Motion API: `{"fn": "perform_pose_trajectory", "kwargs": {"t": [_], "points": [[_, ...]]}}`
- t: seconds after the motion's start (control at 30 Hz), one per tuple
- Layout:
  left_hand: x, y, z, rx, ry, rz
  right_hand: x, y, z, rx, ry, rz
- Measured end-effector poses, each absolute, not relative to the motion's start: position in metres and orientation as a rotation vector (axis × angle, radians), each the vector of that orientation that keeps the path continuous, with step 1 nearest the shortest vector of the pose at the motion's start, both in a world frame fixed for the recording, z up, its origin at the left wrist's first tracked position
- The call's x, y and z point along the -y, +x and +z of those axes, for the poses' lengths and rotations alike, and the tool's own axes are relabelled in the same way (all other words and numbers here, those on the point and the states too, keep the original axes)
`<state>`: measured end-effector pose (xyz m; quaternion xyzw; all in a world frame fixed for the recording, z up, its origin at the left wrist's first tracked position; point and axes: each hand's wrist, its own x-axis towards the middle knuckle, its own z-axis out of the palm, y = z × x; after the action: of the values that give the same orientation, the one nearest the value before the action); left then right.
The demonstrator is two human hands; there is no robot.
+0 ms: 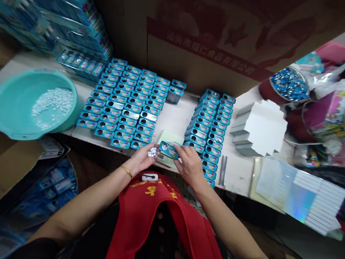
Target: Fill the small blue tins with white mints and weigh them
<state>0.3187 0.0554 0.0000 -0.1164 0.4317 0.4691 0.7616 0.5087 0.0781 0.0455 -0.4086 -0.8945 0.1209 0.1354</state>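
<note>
In the head view, my left hand (140,158) is cupped palm up around a small heap of white candies (152,152). Between the fingers of my right hand (190,164) is a small blue tin (168,149), tilted beside the left fingertips. White shows through the tin's round opening. Below both hands, at the table's front edge, a pale flat object (169,136) is partly covered. More blue tins (128,101) stand in close rows to the left, and further rows of tins (208,124) run along the right.
A turquoise basin (8,109) with white candies sits at the left. Wrapped blue packs (78,28) are stacked behind it. A large cardboard box (196,63) walls off the back. White folded cartons (260,127), a metal strip (223,170) and flat sheets (301,193) lie right.
</note>
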Motion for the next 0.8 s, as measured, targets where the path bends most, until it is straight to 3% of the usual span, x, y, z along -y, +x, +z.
{"fn": "perform_pose_trajectory", "kwargs": {"t": [0.23,0.53,0.67,0.8], "points": [[-0.038,0.291,0.007,-1.013,-0.311,1.103,-0.155,0.507,-0.002,2.064,-1.330,0.563],[0.002,0.251,0.009,-1.144,-0.449,1.303,-0.303,0.435,-0.057,1.925,-1.554,0.648],[0.013,0.245,0.008,-1.134,-0.509,1.353,-0.302,0.435,-0.050,1.910,-1.595,0.629],[0.018,0.245,0.010,-1.066,-0.571,1.330,-0.228,0.505,-0.024,2.135,-1.375,0.484]]}}
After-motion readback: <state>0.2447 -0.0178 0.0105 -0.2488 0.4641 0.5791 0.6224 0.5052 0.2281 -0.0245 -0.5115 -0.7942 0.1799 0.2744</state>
